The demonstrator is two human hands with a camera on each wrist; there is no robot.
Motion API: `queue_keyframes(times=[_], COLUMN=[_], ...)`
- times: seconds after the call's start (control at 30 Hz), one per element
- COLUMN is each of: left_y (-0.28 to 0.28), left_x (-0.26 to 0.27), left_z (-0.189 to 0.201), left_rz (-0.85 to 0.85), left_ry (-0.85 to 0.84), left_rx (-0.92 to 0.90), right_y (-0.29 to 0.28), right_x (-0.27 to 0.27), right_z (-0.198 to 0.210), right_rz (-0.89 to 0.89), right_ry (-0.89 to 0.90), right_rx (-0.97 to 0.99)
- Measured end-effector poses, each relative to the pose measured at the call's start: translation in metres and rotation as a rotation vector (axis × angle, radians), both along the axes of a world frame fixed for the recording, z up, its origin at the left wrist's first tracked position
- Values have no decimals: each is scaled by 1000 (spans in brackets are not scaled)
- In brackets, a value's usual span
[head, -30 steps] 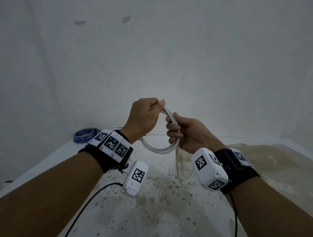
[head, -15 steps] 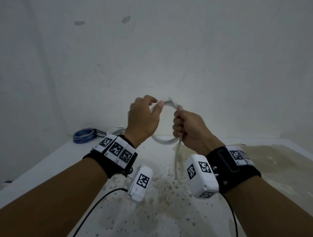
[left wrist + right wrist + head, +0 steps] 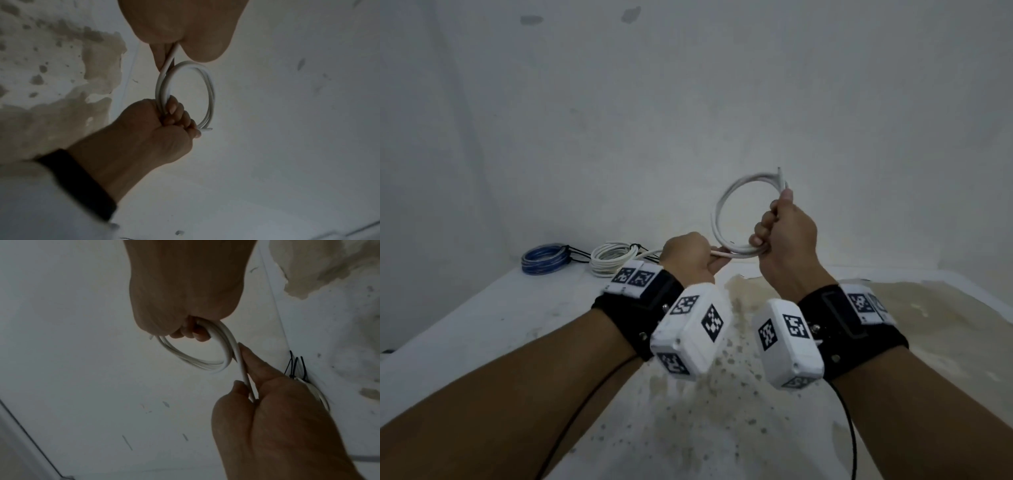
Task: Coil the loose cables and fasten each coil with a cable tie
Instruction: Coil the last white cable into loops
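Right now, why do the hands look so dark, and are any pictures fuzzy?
Head view: even, dim light; the white cable loop is sharp and the left hand slightly smeared. Both wrist views: the near hand is a dark shape against the pale wall, and the right wrist view blurs the loop's far side.

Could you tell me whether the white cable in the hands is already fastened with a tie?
Not fastened: the white round cable is looped, gripped only by the right hand; no tie shows.

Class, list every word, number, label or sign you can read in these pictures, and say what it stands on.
No readable text anywhere.
Wrist units and wrist bands: only black-and-white square code markers, no letters or digits.
White cable, coils and wall: no print visible.
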State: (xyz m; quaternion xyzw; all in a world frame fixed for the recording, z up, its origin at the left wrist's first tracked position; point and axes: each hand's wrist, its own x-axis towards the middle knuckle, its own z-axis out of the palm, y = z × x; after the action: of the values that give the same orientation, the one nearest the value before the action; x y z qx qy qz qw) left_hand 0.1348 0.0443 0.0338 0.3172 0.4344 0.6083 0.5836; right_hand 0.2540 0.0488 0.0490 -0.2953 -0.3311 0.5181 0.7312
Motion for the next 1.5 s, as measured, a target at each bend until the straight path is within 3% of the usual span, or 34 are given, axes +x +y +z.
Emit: queue_keyframes(times=[0.2,0.37,0.43,0.53,0.73,0.9,1.2,1.4,1.5], left_y=[-5,-12,-9,-3,-2,-2,0,-1,-3], left_x=[-5,-15,-20,-31,-37,-40,-45,-46,-49], left_z=[5,18,18,19,22,21,37,53,63], left_rz=[98,37,45,193,245,274,169,-17,-111], left_ry=[31,213,365,535,497,770,850,929,1073], left_rx=[-15,-28,31,193,308,496,626,622,668], right_y=[-6,-11,-12,-13,-12,-14,-15,-16,-18], right_x=[-4,-12,-12,-14,-19,-20,-14,-8,-6], right_z=[-4,-18,-20,-19,-23,-22,-16,-16,-12], right_rz=[71,104,138,202,202,244,298,349,378], right_ry=[-38,-49,-44,-14,-17,-51,-146,-328,-458], right_rx=[-42,-88,-99,-109,-98,-56,-30,3,27])
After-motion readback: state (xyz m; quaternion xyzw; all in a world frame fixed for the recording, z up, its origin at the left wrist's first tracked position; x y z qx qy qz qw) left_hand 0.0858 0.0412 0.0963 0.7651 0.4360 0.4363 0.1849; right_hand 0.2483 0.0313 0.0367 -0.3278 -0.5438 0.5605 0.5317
